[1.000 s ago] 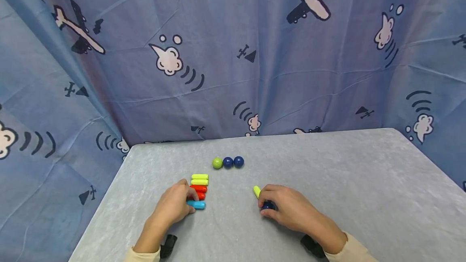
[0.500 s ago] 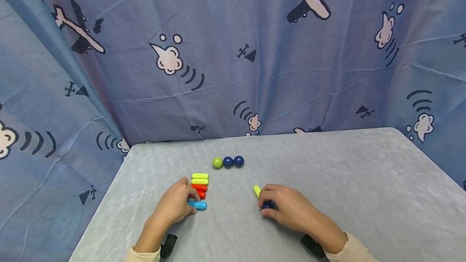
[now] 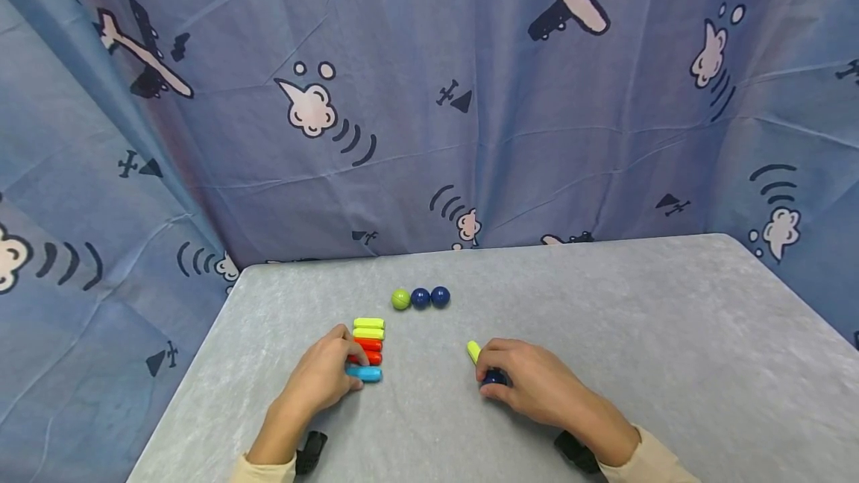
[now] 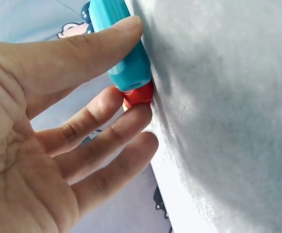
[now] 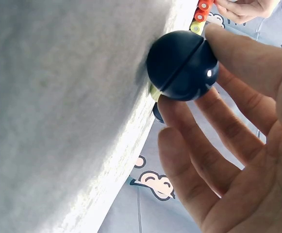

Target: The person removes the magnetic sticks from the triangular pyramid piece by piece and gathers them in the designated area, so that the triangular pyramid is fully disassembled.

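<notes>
My left hand (image 3: 323, 373) pinches a short light-blue plastic stick (image 4: 124, 58), thumb along one side of it. This stick lies at the near end of a column, right beside two red sticks (image 3: 373, 358), with two yellow sticks (image 3: 369, 323) farther back. On the right, my right hand (image 3: 530, 380) holds a dark blue ball (image 5: 182, 65) between thumb and fingers; a groove runs across the ball. A single yellow-green stick (image 3: 473, 350) pokes out just beyond those fingers, partly hidden by them.
Behind the sticks, a green ball (image 3: 400, 300) and two dark blue balls (image 3: 430, 297) stand in a row. Everything is on a grey cloth-like table (image 3: 624, 304). A blue curtain (image 3: 403, 133) with printed planes hangs behind its far edge.
The blue stick has shifted slightly right and then back against the red sticks, and the nearer red stick has slid a little right. My right hand has stayed still on the ball.
</notes>
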`<state>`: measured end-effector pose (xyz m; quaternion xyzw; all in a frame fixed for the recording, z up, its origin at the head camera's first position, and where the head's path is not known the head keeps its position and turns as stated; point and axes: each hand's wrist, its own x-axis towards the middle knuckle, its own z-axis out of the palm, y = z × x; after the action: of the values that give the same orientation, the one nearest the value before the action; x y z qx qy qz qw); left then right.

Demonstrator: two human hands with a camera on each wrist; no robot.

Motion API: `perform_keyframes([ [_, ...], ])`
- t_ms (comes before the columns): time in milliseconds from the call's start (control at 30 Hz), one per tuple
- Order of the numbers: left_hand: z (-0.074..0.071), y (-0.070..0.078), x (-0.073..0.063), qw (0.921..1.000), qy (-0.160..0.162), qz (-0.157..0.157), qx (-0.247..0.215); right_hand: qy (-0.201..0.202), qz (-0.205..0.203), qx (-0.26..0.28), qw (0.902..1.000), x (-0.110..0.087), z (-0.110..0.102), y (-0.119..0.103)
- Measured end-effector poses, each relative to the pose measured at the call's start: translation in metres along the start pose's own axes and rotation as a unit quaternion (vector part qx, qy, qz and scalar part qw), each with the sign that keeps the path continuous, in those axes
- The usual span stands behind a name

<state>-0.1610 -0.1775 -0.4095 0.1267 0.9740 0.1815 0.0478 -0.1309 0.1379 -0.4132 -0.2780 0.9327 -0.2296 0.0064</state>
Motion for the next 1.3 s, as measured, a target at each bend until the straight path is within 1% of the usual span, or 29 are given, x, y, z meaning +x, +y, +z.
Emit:
perform_keyframes([
  [233,0.0010,-0.0025,-0.0002,0.9998,0.017,0.009,0.010,0.000,0.005,-0.005,1.0000,-0.0002,0.0002,-0.0005],
  [500,0.0033,-0.0032,-0.0001,0.9995,0.029,0.007,0.010,-0.002,0.006,-0.007,1.0000,-0.0002,0.0001,-0.0003],
  [767,0.0047,-0.0025,0.0018,0.9996,0.027,0.001,0.002,-0.012,0.003,0.003,0.9999,0.0005,-0.0011,-0.0003],
  [1000,0.0047,-0.0032,0.0026,0.9996,0.028,-0.002,0.003,-0.026,-0.018,0.023,0.9992,-0.0004,-0.0042,0.0023],
  [1100,0.0050,-0.0034,0.0029,0.9996,0.030,-0.002,0.000,-0.035,-0.009,0.021,0.9991,-0.0008,-0.0058,0.0032],
  [1300,0.0058,-0.0036,0.0019,0.9986,0.051,0.008,-0.012,-0.045,0.036,0.001,0.9983,-0.0001,-0.0089,0.0038],
])
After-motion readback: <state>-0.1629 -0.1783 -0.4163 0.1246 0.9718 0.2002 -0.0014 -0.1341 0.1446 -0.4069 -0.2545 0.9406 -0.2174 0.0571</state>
